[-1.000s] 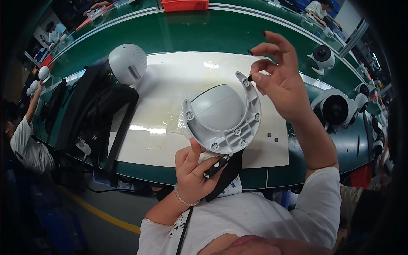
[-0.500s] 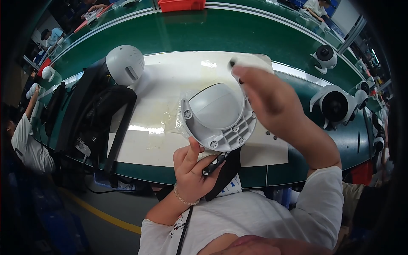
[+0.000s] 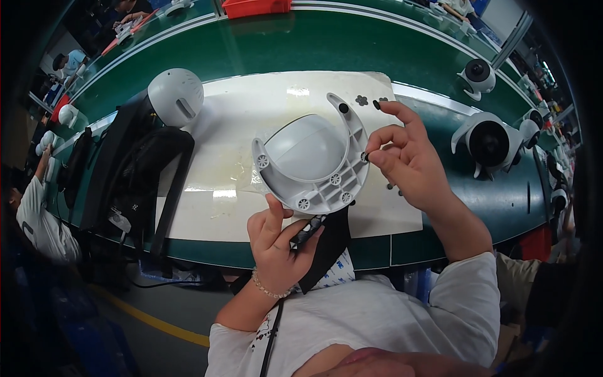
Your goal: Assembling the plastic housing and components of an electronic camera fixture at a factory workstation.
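A light grey plastic housing (image 3: 308, 147) with a domed middle and a crescent-shaped ribbed rim lies before me, ribs upward. A black round pad (image 3: 343, 108) sits in the rim's far tip; several other round recesses show grey spokes. My right hand (image 3: 411, 163) pinches a small black pad (image 3: 366, 157) at the rim's right side. Another black pad (image 3: 377, 105) is on its raised fingertip. My left hand (image 3: 276, 248), at the housing's near edge, is closed round a black-and-white patterned piece (image 3: 306, 232), partly hidden by the fingers; its raised finger is close to the rim.
A pale board (image 3: 220, 188) lies under the housing, with flower-shaped dark pieces (image 3: 362, 100) near its far right edge. At left stand a white rounded housing (image 3: 176, 97) and black bags (image 3: 151, 157). White-and-black devices (image 3: 488, 144) stand at right. A red bin (image 3: 256, 7) is far back.
My right hand has come down from the rim's far tip to its right side and bent its fingers into a pinch. My left hand keeps its grip. The whole view has shifted slightly.
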A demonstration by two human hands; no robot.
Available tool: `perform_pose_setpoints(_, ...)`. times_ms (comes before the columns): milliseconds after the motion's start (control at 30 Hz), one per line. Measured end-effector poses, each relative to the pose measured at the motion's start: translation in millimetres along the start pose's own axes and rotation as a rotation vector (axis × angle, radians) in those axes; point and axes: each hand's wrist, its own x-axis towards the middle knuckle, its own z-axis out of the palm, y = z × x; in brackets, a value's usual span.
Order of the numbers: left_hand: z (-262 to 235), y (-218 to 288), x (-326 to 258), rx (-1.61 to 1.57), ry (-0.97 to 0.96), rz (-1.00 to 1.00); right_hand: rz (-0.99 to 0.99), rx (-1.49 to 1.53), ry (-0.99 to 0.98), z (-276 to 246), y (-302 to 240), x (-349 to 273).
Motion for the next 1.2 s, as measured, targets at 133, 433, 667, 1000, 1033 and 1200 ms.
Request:
perform_pose_setpoints(133, 2.2, 0.3, -0.5, 0.019, 0.016, -0.007, -0.045, -0.1, 0.072, 5.1, 4.1, -0.6)
perform_pose_setpoints(433, 3.2, 3.5, -0.3, 0.042, 0.02, -0.037, -0.728, -0.791, 0.138, -2.6, 36.3, -13.2)
perform_pose_setpoints(667, 3.7, 0.2, -1.3, 0.025, 0.036, -0.023, -0.553, -0.6, 0.133, -2.5, 13.6, -11.0)
perform_pose_setpoints(1000, 1.5, 1.8, 0.3, 0.013, 0.017, -0.041, -0.566, -0.715, 0.015, 25.5, 14.7, 1.6)
perform_pose_setpoints(1033, 1.6, 1.7, 0.4, 0.014, 0.017, -0.043, -0.643, -0.811, 0.072, 26.7, 15.3, 0.5)
perform_pose_setpoints(1200, 2.8, 2.4, 2.2, 0.01, 0.037, -0.043, -0.818, -1.021, 0.186, 27.7, 17.4, -3.7)
